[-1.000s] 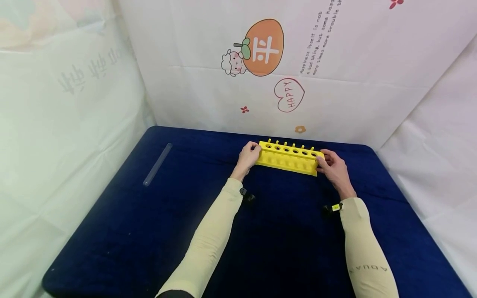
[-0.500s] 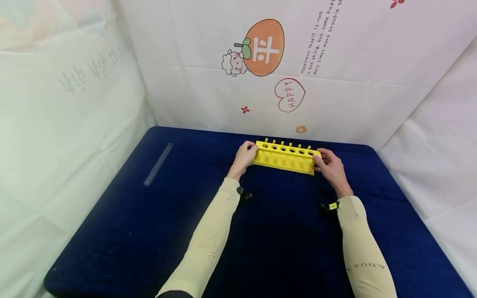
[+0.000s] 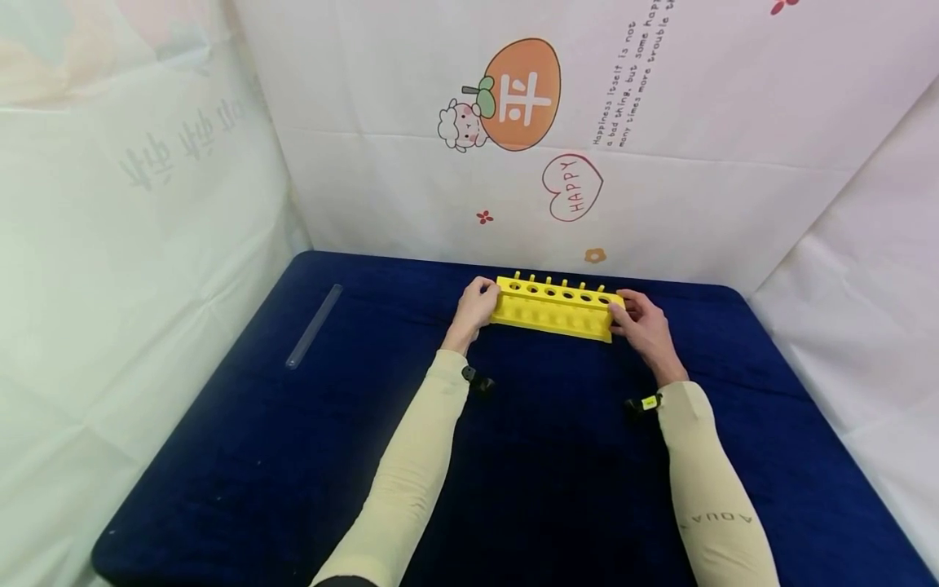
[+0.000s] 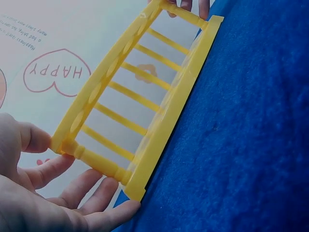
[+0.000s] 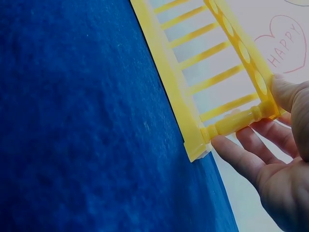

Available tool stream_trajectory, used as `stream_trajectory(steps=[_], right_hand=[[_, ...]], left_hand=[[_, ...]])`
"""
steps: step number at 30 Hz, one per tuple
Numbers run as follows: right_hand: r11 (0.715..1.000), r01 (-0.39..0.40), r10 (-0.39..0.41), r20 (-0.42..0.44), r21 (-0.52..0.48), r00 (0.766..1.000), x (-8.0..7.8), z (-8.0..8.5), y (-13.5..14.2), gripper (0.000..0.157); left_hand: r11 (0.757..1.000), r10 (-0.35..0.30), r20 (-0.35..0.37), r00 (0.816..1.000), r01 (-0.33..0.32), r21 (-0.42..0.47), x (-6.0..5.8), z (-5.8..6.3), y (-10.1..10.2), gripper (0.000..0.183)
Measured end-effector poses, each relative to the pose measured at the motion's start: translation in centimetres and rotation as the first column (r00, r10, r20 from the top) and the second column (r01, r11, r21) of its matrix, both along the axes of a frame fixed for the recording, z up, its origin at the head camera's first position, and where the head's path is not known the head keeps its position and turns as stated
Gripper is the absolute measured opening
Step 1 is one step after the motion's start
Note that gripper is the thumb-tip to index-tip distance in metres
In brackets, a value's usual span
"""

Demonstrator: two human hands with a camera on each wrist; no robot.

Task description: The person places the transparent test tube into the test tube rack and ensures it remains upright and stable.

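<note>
A yellow test tube rack (image 3: 552, 315) stands upright near the far edge of the dark blue table, its row of round holes on top and a line of pegs behind. My left hand (image 3: 475, 306) grips its left end. In the left wrist view, the thumb is at the top bar and the fingers (image 4: 91, 188) lie along the end post. At the opposite end, my right hand (image 3: 645, 328) holds the rack, thumb on the top bar and fingers (image 5: 251, 157) against the end post. No tube sits in the rack's holes.
A clear test tube (image 3: 314, 327) lies on the left part of the blue tabletop (image 3: 293, 456), apart from both hands. A white printed cloth (image 3: 396, 196) rises just behind the table, with more white cloth at both sides.
Both hands have shifted the rack a little to the left along the far side of the table, keeping their hold on its ends. The clear test tube has stayed put.
</note>
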State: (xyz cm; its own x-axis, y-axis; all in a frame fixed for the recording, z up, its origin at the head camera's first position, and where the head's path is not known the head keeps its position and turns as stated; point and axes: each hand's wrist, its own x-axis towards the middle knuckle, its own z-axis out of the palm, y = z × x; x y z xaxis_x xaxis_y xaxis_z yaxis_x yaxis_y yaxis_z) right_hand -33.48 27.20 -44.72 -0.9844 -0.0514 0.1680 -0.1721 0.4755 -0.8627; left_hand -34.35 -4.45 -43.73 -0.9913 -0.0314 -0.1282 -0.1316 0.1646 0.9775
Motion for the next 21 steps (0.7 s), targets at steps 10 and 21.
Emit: stream_trajectory(steps=[10, 21], right_hand=[[1.000, -0.004, 0.004, 0.002, -0.001, 1.000, -0.7, -0.2, -0.7, 0.064], [1.000, -0.002, 0.002, 0.012, 0.007, 1.000, -0.7, 0.0, -1.2, 0.064]], left_hand=[[1.000, 0.025, 0.037, 0.999, -0.024, -0.008, 0.1, 0.4, -0.6, 0.028], [1.000, 0.028, 0.053, 0.998, -0.027, -0.013, -0.2, 0.4, -1.1, 0.028]])
